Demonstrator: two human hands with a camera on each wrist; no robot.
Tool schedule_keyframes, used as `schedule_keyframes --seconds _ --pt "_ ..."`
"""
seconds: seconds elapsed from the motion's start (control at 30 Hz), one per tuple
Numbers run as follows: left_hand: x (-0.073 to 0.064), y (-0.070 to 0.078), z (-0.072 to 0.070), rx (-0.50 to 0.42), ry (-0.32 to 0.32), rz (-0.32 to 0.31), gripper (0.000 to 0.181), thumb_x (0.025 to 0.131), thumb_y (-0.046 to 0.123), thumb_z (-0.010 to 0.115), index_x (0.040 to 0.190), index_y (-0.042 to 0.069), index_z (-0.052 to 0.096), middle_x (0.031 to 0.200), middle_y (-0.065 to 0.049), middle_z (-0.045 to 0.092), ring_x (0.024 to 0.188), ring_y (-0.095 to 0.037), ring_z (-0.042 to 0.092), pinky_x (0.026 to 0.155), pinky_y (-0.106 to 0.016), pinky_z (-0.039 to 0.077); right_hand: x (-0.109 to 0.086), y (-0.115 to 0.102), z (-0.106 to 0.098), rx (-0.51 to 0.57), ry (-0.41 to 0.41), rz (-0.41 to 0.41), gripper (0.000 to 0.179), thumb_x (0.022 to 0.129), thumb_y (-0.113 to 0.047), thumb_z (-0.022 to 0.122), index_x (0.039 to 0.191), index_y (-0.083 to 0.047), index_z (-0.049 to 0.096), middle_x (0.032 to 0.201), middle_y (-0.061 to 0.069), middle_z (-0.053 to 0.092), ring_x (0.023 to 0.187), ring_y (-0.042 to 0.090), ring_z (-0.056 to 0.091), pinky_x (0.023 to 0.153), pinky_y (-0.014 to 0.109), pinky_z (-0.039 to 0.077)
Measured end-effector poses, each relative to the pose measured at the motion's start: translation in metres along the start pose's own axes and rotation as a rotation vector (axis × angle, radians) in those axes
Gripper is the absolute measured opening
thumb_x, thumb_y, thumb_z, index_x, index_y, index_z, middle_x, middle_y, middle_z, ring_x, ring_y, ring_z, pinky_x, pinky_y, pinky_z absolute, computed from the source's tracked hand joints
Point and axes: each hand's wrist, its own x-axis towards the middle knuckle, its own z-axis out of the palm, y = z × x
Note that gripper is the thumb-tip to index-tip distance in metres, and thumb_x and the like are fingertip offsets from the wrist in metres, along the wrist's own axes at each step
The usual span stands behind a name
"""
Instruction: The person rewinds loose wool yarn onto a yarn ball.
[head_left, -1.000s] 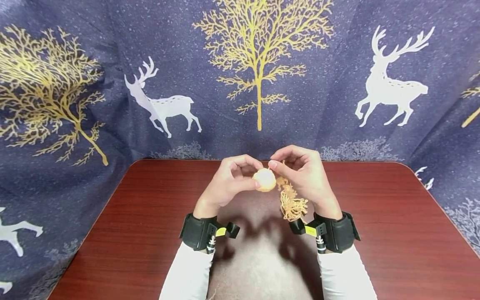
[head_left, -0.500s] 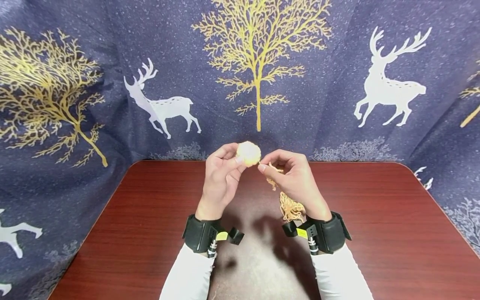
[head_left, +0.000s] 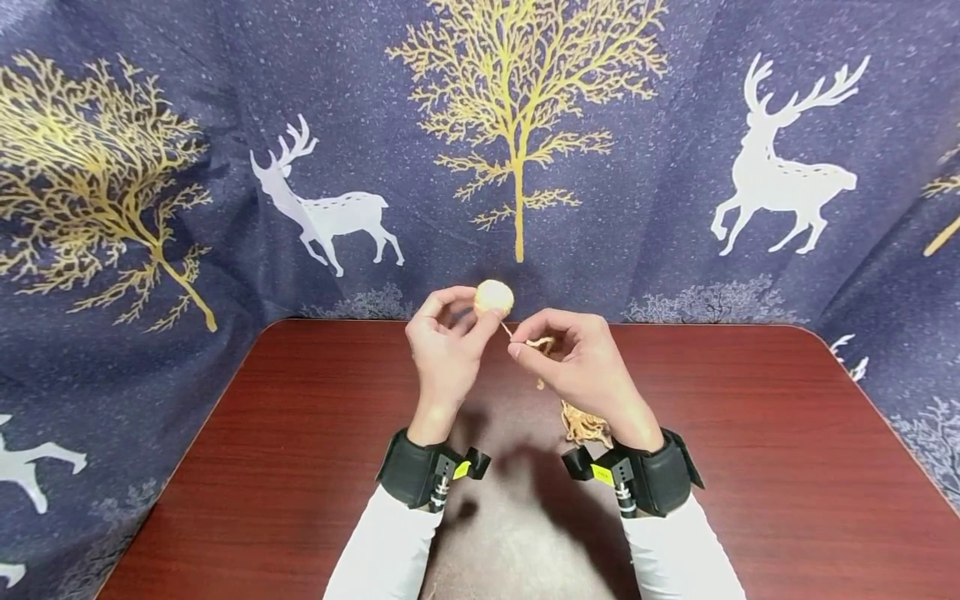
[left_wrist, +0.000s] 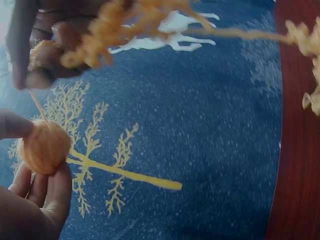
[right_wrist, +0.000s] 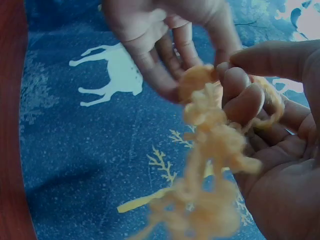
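A small ball of pale orange yarn (head_left: 494, 297) is held up between the thumb and fingers of my left hand (head_left: 447, 342). From the ball (left_wrist: 46, 147), a short taut strand runs to my right hand (head_left: 573, 358), whose thumb and forefinger pinch it just to the right. Loose, kinked yarn (right_wrist: 210, 135) hangs from the right hand and trails downward, blurred in the right wrist view. Below that hand, a tangled heap of the same yarn (head_left: 583, 423) lies on the table, partly hidden by the right wrist.
The reddish-brown table (head_left: 300, 450) has a pale grey area (head_left: 517, 533) in the middle, under the forearms. Behind its far edge hangs a dark blue cloth (head_left: 637, 208) printed with white deer and golden trees. Each wrist wears a black strap with a small camera.
The left hand has moved up and left with the ball, turning it along the way. The right hand has shifted left and slightly down, still pinching the strand.
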Motion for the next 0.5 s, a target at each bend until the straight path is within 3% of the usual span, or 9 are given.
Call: schedule_keyframes --seconds 0.13,0.2,0.4,0.5 --pt "-0.002 -0.003 -0.002 0.150 -0.109 0.006 0.032 0.076 -0.006 0.082 0.104 -0.008 0.066 0.103 -0.015 0.067 0.091 -0.018 0.068 0.084 -0.037 0.062 -0.001 0.000 -0.006 0.097 0.053 -0.008 0.005 0.088 0.002 0.074 0.093 0.001 0.072 0.073 0.007 0.067 0.047 0.018 0.057 0.042 0.030 0.052" --pt "-0.002 -0.004 -0.004 0.179 -0.177 -0.019 0.031 0.077 -0.005 0.082 0.103 -0.007 0.067 0.102 -0.017 0.068 0.091 -0.018 0.068 0.084 -0.037 0.062 -0.001 0.001 -0.010 0.167 0.096 -0.016 0.006 0.087 0.006 0.073 0.093 0.004 0.071 0.073 0.008 0.067 0.050 0.016 0.058 0.044 0.028 0.051" --pt "0.001 0.001 -0.011 0.135 -0.449 -0.186 0.029 0.075 -0.010 0.078 0.102 -0.009 0.067 0.094 -0.018 0.070 0.085 -0.018 0.068 0.081 -0.034 0.062 -0.001 0.001 -0.019 0.391 0.216 -0.005 0.009 0.086 0.012 0.071 0.090 0.003 0.071 0.077 0.007 0.070 0.061 0.012 0.063 0.053 0.023 0.053" --pt "0.002 0.004 -0.017 0.076 -0.625 -0.264 0.029 0.076 -0.010 0.076 0.103 -0.010 0.066 0.096 -0.012 0.071 0.087 -0.017 0.069 0.080 -0.032 0.061 -0.001 0.002 -0.022 0.416 0.241 0.016 0.013 0.085 0.011 0.072 0.090 -0.001 0.073 0.077 0.005 0.070 0.062 0.012 0.062 0.055 0.022 0.054"
